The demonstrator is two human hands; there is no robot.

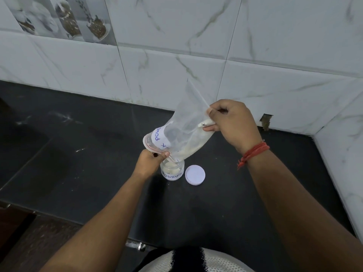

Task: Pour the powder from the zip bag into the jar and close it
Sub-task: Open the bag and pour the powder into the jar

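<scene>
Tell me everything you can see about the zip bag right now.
The zip bag is clear, soft plastic with a pinkish-red zip strip at its mouth and a white label with blue handwriting. It hangs tilted, mouth down over the open jar, bottom raised to the right. Pale powder lies along its lower edge, sliding toward the mouth. The left hand pinches the mouth; the right hand pinches the raised bottom. It does not touch the countertop.

Home kitchen, by the look of it. Dark polished stone countertop [82, 154] set against white marble-veined wall tiles [196, 46], plus a decorative tile printed with spice jars and spoons [64, 18]. Corner nook at right.
</scene>
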